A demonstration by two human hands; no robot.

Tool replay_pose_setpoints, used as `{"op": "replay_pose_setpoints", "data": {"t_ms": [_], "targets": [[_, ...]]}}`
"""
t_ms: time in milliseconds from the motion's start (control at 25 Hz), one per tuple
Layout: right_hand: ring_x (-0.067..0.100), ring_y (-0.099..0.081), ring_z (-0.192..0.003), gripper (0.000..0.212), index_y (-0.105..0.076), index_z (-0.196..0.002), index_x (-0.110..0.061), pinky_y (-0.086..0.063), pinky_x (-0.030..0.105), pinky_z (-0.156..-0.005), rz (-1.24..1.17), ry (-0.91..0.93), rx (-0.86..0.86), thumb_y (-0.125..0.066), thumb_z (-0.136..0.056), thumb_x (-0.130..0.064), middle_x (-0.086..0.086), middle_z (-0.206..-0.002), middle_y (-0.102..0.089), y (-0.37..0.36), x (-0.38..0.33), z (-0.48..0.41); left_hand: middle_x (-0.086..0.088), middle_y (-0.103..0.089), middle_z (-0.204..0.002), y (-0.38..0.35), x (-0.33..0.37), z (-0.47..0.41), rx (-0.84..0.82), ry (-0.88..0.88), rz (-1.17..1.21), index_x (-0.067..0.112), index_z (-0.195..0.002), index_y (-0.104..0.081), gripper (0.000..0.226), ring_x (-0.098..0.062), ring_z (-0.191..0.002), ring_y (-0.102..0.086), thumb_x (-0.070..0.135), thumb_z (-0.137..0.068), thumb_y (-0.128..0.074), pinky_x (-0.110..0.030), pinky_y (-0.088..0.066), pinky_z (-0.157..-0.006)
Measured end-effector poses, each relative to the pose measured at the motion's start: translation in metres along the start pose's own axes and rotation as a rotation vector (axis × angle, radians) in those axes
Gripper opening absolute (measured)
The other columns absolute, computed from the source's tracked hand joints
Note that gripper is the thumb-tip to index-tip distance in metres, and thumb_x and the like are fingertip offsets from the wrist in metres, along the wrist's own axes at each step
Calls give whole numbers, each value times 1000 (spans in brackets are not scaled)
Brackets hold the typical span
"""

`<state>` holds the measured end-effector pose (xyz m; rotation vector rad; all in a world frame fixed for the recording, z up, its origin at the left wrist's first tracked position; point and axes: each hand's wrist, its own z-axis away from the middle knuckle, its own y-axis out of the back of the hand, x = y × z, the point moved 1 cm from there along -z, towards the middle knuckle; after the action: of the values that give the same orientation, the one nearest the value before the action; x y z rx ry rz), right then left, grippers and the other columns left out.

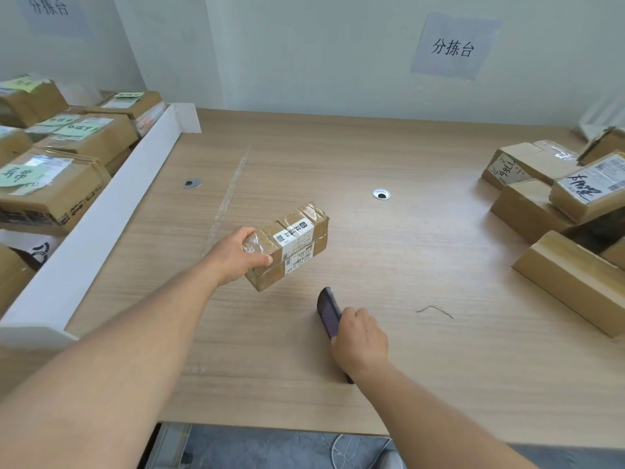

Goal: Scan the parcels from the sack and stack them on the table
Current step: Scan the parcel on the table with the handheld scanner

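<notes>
Head view — parcel [291, 245] within left fingers [257, 258]

left grip [236, 255]: arm outstretched, clasping parcel [299, 240] | right grip [360, 336]: arm forward, clasping scanner [328, 313], knuckles up

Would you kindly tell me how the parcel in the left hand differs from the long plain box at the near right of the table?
The held parcel is gripped at one end by the left hand; the long box lies untouched on the table. The held parcel carries a white printed label and glossy tape; the long box shows bare cardboard. The long box looks longer. Both are brown cardboard.
</notes>
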<state>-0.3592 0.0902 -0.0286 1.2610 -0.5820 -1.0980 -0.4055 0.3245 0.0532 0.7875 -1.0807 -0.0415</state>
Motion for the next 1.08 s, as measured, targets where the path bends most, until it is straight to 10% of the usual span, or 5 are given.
{"op": "replay_pose_setpoints", "data": {"t_ms": [240, 520, 680, 1080], "targets": [[27, -57, -88, 6, -54, -94, -15, -41, 28, -71, -480, -157, -255, -48, -95, -16, 9, -100, -62, -1, 0, -4, 3, -61, -119, 5, 5, 0, 3, -14, 24, 24, -138, -44, 68, -16, -106, -58, 23, -78, -77, -31, -44, -94], [35, -67, -92, 41, -59, -126, -9, -54, 44, -84, -1641, -143, -576, -67, -89, -25, 21, -108, -69, 27, 16, -1, 2, -60, -122, 21, 5, -5, 20, -19, -20, 23, -137, -45, 66, -17, -107, -58, 25, -79, -76, -32, -45, -93], [35, -66, -90, 69, -65, -121, -6, -54, 45, -81, -1732, -140, -710, -58, -81, -63, 20, -103, -66, 42, 8, 1, 3, -61, -120, 26, 10, -5, 14, -17, -45, 25, -138, -44, 67, -16, -105, -59, 26, -79, -76, -30, -44, -89], [32, -67, -78, 79, -61, -119, 2, -58, 42, -68, -1396, -108, -855, -52, -79, -65, 20, -94, -66, 64, 18, 5, 7, -61, -112, 45, 39, 17, 72, -28, -92, 27, -134, -45, 61, -12, -97, -60, 23, -81, -73, -25, -45, -74]]}}
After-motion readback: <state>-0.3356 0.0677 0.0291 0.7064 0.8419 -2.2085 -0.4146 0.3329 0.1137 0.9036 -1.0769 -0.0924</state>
